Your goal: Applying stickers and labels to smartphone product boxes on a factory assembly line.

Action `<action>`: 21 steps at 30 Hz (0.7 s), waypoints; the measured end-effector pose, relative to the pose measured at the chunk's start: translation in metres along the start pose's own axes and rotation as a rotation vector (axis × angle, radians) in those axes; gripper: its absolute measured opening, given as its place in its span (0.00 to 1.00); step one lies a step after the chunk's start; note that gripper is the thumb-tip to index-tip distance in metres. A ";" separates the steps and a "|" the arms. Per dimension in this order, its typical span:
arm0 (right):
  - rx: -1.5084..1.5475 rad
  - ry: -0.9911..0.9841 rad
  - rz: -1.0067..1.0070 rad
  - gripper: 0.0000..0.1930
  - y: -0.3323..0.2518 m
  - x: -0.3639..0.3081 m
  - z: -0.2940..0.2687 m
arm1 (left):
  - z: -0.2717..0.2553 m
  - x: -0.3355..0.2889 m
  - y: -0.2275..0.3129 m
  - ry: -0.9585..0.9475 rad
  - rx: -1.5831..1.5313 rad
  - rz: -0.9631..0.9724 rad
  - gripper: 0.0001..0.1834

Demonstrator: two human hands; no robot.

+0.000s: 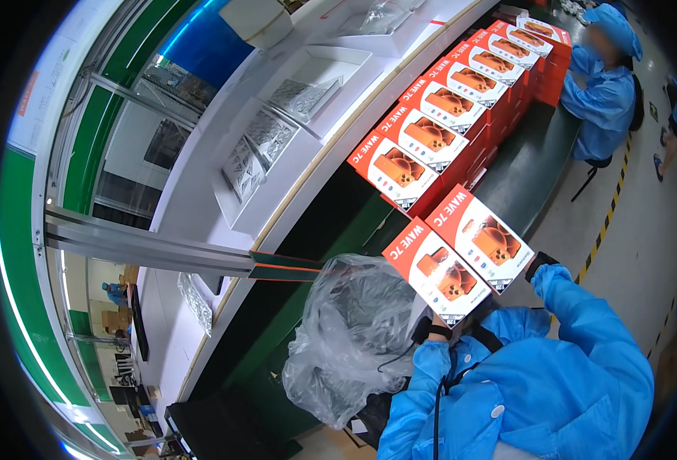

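Note:
Two orange-and-white retail boxes, a left box (432, 270) and a right box (485, 239), lie side by side in front of my body, picture sides up. My left hand (439, 322) grips the near end of the left box, its fingers mostly hidden beneath. At the outer near corner of the right box, my right hand (531, 273) holds on, its fingers also largely out of sight. Just beyond, stacked matching boxes (434, 136) form a long row on a dark green work surface (526, 157).
A large clear plastic bag (346, 330) hangs left of my left arm. White trays (319, 77) with silvery packets sit on the white shelf (200, 203). A metal post (154, 245) juts in from the left. A co-worker in blue (603, 100) sits at the far right.

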State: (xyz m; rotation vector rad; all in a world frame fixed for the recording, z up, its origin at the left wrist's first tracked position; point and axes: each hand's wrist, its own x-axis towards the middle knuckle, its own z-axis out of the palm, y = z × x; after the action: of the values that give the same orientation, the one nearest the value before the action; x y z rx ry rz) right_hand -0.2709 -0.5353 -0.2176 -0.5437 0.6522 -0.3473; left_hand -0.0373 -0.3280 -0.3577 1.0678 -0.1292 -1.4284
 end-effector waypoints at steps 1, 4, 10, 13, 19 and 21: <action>0.021 -0.015 0.009 0.30 0.006 0.003 0.011 | 0.001 -0.035 0.018 0.015 0.085 -0.013 0.24; 0.055 -0.072 0.055 0.30 0.029 0.031 0.047 | -0.010 -0.104 0.058 0.065 0.276 0.002 0.25; 0.073 -0.144 0.109 0.30 0.104 0.113 0.065 | -0.058 -0.135 0.083 0.251 0.383 0.096 0.25; 0.055 -0.178 0.088 0.29 0.151 0.167 0.033 | -0.083 -0.133 0.092 0.333 0.376 0.156 0.25; -0.246 0.002 -0.223 0.21 0.153 0.224 0.047 | -0.125 -0.096 0.105 0.439 0.328 0.236 0.26; -0.130 0.118 -0.284 0.18 0.166 0.265 0.017 | -0.128 -0.081 0.114 0.441 0.345 0.233 0.26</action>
State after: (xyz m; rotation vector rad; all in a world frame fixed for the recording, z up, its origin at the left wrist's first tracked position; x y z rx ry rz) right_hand -0.0399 -0.5192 -0.4281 -0.7469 0.7157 -0.6099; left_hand 0.1116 -0.2185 -0.3135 1.5734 -0.1787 -0.9540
